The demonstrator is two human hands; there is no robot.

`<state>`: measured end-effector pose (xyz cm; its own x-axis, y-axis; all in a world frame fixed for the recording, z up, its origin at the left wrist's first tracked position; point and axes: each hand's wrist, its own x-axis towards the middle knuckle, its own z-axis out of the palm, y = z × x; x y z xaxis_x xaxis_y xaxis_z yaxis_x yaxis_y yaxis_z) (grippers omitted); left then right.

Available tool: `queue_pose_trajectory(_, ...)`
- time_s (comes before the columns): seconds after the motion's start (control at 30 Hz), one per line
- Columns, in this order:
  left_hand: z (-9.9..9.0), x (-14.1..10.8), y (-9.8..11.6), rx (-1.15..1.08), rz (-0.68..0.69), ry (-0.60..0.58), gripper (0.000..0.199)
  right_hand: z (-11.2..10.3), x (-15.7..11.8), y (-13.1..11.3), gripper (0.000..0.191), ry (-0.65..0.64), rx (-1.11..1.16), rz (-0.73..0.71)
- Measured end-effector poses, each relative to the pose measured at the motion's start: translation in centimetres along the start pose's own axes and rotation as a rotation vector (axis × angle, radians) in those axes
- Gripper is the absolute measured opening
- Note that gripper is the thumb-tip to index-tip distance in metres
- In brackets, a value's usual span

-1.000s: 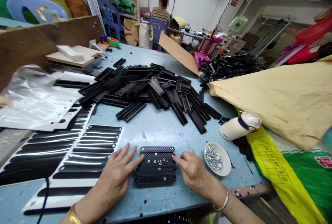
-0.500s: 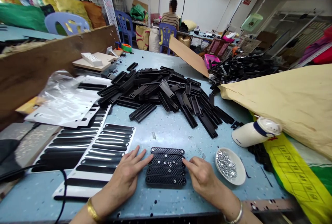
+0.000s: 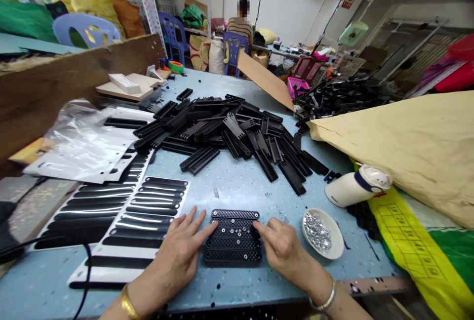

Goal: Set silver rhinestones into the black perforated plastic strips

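Observation:
Several black textured strips (image 3: pixel 232 256) lie side by side on the blue table, with small silver nuts scattered on top. My left hand (image 3: pixel 181 246) is spread flat at their left side, its index fingertip touching the left end of an upper strip. At the right edge, my right hand (image 3: pixel 283 243) has its index finger pointing onto an upper strip near a nut; its other fingers are curled, and whether they hold anything is hidden. A white bowl (image 3: pixel 338 241) of silver nuts stands just right of my right hand.
A heap of black strips (image 3: pixel 207 125) lies beyond the hands. Sheets with black adhesive strips (image 3: pixel 148 211) and plastic wrap (image 3: pixel 85 137) are at left. A white bottle (image 3: pixel 348 190) lies at right beside brown paper (image 3: pixel 400 132). A person (image 3: pixel 240 26) sits far back.
The whole view has shifted slightly, so things appear a little further left. A nut now shows at the upper strip's right end, by my right index fingertip.

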<state>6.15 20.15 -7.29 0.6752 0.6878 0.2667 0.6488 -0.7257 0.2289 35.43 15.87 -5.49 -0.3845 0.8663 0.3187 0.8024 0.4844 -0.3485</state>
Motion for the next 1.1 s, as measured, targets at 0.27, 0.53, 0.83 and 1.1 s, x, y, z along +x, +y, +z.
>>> queue_pose_trajectory(0.27, 0.1, 2.2, 2.3, -0.036, 0.013, 0.041, 0.039, 0.8, 4.6, -2.5, 0.022, -0.124, -0.089, 0.040)
queue_pose_trajectory(0.53, 0.9, 3.5, 2.7, -0.042, -0.002, 0.081, 0.028, 1.9, 6.5, -2.5, 0.018, -0.194, -0.064, 0.098)
queue_pose_trajectory(0.83, 0.8, 2.4, 1.6, -0.046, 0.027, 0.184, 0.023, 0.2, 1.0, -2.0, 0.020, -0.123, 0.059, 0.158)
queue_pose_trajectory(1.1, 0.5, 1.2, 1.6, -0.024, 0.059, 0.252, 0.033, 0.5, -0.2, -1.8, 0.025, 0.024, 0.069, 0.122)
